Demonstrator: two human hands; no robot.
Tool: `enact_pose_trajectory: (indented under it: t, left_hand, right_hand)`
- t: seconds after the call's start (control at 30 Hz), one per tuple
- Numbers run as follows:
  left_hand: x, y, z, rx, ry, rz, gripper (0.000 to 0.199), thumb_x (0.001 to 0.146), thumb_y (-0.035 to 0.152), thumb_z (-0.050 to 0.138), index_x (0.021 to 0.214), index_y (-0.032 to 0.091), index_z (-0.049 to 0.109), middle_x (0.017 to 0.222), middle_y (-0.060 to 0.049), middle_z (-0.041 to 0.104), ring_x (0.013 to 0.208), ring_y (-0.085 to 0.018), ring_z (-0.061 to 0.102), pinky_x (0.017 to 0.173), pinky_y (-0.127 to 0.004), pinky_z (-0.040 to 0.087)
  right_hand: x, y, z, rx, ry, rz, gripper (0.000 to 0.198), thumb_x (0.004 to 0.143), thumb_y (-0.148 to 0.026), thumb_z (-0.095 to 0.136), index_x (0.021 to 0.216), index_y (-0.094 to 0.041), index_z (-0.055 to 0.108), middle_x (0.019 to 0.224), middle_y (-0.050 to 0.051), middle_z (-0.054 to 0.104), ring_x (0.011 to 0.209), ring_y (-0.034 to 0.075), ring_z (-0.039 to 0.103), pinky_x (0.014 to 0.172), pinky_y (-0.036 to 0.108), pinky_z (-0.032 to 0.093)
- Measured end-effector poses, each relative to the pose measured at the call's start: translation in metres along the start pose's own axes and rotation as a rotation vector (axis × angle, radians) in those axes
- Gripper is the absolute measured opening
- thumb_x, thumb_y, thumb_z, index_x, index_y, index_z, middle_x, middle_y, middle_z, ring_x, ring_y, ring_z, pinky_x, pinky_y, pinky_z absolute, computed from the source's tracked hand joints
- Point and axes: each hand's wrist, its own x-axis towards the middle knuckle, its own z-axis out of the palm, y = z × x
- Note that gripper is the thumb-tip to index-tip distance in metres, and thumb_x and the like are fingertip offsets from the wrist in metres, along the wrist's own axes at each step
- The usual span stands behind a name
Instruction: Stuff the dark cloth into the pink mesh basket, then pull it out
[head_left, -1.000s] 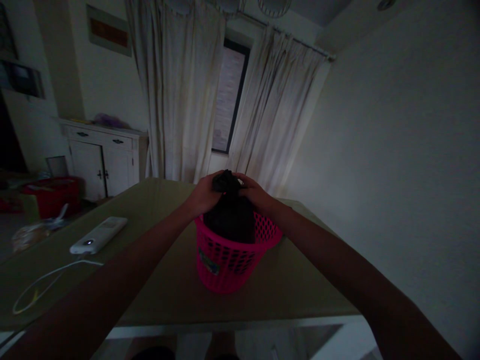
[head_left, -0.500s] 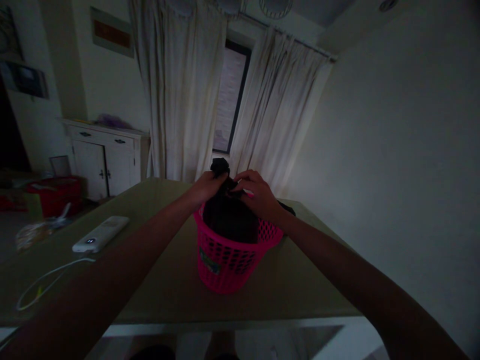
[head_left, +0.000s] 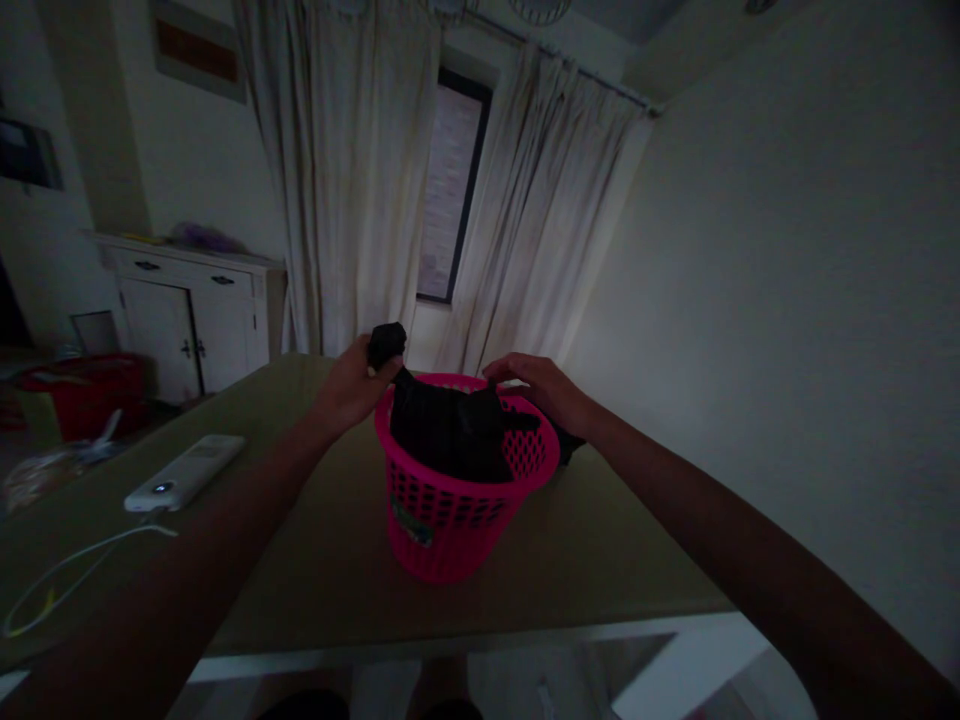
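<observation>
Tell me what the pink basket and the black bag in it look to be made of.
Pink basket: moulded plastic, likely; rigid perforated wall, uniform bright colour. Black bag: thin plastic film, apparently; it crumples and bunches where the left hand pinches it. The dim light leaves its finish unclear.

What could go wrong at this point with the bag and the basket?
The left hand grips only a bunched corner of the black bag, so the corner could slip or tear. The pink basket looks light; a pull might tip it or slide it across the table. The dim light hides the right hand's grip.
</observation>
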Motion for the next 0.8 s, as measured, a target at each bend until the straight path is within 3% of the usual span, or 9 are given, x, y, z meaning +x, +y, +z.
enact_pose_trajectory:
  t: [0.07, 0.13, 0.2, 0.3, 0.4, 0.47, 0.53, 0.67, 0.8]
  left_hand:
    - [-0.015, 0.018, -0.003, 0.055, 0.22, 0.158, 0.075, 0.086, 0.05, 0.071, 0.149, 0.011, 0.059, 0.149, -0.025, 0.066, 0.141, -0.043, 0.059, 0.12, -0.059, 0.046]
    - [-0.036, 0.038, -0.008, 0.056, 0.247, 0.35, 0.061, 0.095, 0.046, 0.066, 0.148, 0.017, 0.059, 0.147, -0.021, 0.066, 0.14, -0.038, 0.06, 0.12, -0.057, 0.046]
    - [-0.06, 0.058, -0.013, 0.01, 0.008, 0.564, 0.032, 0.108, 0.041, 0.051, 0.124, 0.022, 0.071, 0.12, -0.013, 0.078, 0.116, -0.03, 0.072, 0.105, -0.046, 0.054]
    - [-0.092, 0.076, -0.013, 0.144, -0.44, 0.744, 0.038, 0.112, 0.042, 0.045, 0.096, 0.024, 0.074, 0.09, -0.006, 0.08, 0.084, -0.025, 0.076, 0.078, -0.038, 0.054]
    - [-0.109, 0.079, -0.009, 0.446, -0.526, 0.703, 0.043, 0.11, 0.056, 0.05, 0.096, 0.023, 0.074, 0.074, -0.008, 0.078, 0.069, -0.029, 0.076, 0.061, -0.037, 0.047]
    - [-0.113, 0.076, -0.005, 0.534, -0.499, 0.704, 0.045, 0.109, 0.061, 0.052, 0.106, 0.022, 0.075, 0.071, -0.008, 0.079, 0.065, -0.031, 0.077, 0.057, -0.036, 0.045]
    - [-0.112, 0.075, -0.002, 0.538, -0.475, 0.729, 0.046, 0.109, 0.061, 0.052, 0.112, 0.021, 0.075, 0.071, -0.008, 0.08, 0.064, -0.03, 0.078, 0.057, -0.035, 0.046]
    - [-0.109, 0.074, 0.004, 0.512, -0.444, 0.757, 0.042, 0.108, 0.056, 0.054, 0.095, 0.022, 0.077, 0.071, -0.008, 0.081, 0.063, -0.03, 0.078, 0.058, -0.037, 0.05]
    - [-0.108, 0.075, 0.012, 0.517, -0.428, 0.758, 0.041, 0.106, 0.053, 0.057, 0.087, 0.022, 0.077, 0.069, -0.009, 0.08, 0.061, -0.032, 0.078, 0.058, -0.04, 0.052]
  right_hand:
    - [0.015, -0.001, 0.015, 0.002, 0.02, 0.099, 0.054, 0.096, -0.073, 0.07, 0.117, -0.024, 0.078, 0.137, 0.013, 0.074, 0.122, 0.03, 0.071, 0.104, 0.049, 0.059]
    - [0.03, 0.003, 0.032, -0.167, -0.084, 0.112, 0.054, 0.083, -0.064, 0.088, 0.119, -0.025, 0.079, 0.133, 0.011, 0.076, 0.121, 0.032, 0.071, 0.104, 0.05, 0.059]
    - [0.043, 0.011, 0.046, -0.344, -0.253, 0.02, 0.042, 0.073, -0.044, 0.098, 0.107, -0.026, 0.082, 0.114, 0.006, 0.081, 0.11, 0.029, 0.073, 0.102, 0.047, 0.059]
    - [0.057, 0.016, 0.05, -0.419, -0.341, -0.086, 0.019, 0.074, -0.025, 0.088, 0.093, -0.024, 0.083, 0.093, 0.001, 0.081, 0.094, 0.024, 0.073, 0.095, 0.04, 0.06]
    - [0.063, 0.003, 0.021, -0.277, -0.11, 0.024, 0.022, 0.077, -0.02, 0.077, 0.098, -0.02, 0.083, 0.093, 0.003, 0.08, 0.086, 0.022, 0.073, 0.086, 0.038, 0.061]
    - [0.063, -0.013, -0.017, -0.155, 0.143, 0.109, 0.021, 0.08, -0.022, 0.072, 0.099, -0.018, 0.081, 0.089, 0.006, 0.078, 0.077, 0.022, 0.07, 0.079, 0.039, 0.061]
    - [0.058, -0.028, -0.064, -0.16, 0.438, 0.072, 0.019, 0.082, -0.023, 0.069, 0.098, -0.016, 0.078, 0.084, 0.006, 0.074, 0.075, 0.021, 0.068, 0.076, 0.039, 0.061]
    - [0.031, -0.042, -0.151, -0.53, 0.856, -0.174, 0.023, 0.086, -0.021, 0.061, 0.103, -0.016, 0.075, 0.086, 0.005, 0.069, 0.081, 0.021, 0.067, 0.079, 0.039, 0.059]
    - [-0.01, -0.028, -0.19, -1.072, 0.994, -0.186, 0.046, 0.081, -0.016, 0.058, 0.125, -0.019, 0.072, 0.108, 0.011, 0.07, 0.099, 0.027, 0.066, 0.095, 0.047, 0.057]
